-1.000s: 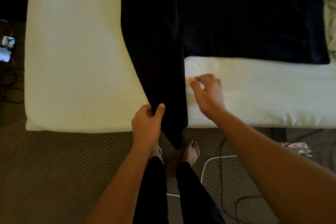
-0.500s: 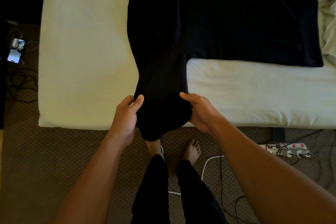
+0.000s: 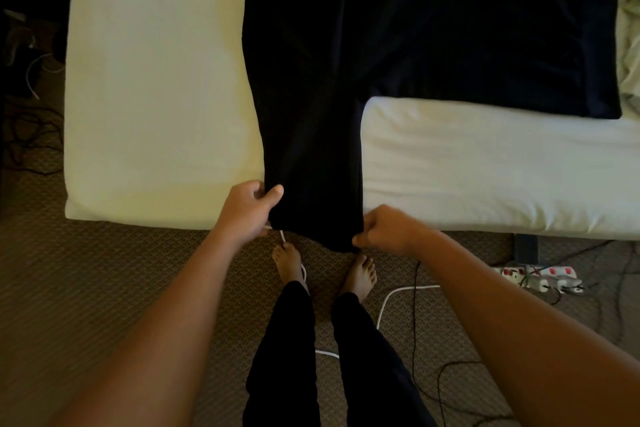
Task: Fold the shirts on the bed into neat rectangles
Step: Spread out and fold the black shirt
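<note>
Now the left hand pinches one corner of the sleeve end, thumb on top, and the right hand is curled round the other corner. Between them the sleeve hangs over the near edge of the bed, while the rest of the black shirt lies spread flat further back. Pulling unevenly would likely drag the body askew, and a loose pinch could drop the cuff to the carpet.
</note>
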Tool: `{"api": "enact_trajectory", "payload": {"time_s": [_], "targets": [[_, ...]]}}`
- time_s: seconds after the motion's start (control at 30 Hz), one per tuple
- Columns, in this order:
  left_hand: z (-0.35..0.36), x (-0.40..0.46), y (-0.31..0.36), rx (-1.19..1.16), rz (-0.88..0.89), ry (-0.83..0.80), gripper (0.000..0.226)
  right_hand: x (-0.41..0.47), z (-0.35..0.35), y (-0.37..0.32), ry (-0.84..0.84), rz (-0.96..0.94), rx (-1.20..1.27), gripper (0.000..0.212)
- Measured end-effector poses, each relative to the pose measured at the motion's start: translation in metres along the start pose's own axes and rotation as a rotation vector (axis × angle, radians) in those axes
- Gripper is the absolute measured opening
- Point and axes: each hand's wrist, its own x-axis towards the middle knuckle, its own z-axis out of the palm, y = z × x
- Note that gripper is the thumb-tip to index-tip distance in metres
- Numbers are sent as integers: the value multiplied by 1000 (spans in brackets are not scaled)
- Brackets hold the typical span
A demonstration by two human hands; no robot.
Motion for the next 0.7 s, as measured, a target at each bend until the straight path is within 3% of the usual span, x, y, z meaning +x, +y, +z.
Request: {"api": "enact_trajectory", "payload": {"time_s": [0.13,0.23,0.37,0.53,0.7], "targets": [[-7,24,31,-124,-12,195,64,7,-27,-23,267,-32,265,46],[-11,46,52,-295,-10,179,58,15,-39,-41,363,-99,381,40],[-16,57,60,-368,-21,242,16,18,-47,-39,346,-96,460,29],[-17,53,54,-292,-64,246,18,20,-64,-35,222,-121,258,28],[-27,71,86,-352,-72,328,49,23,-106,-48,434,-179,108,26]]}}
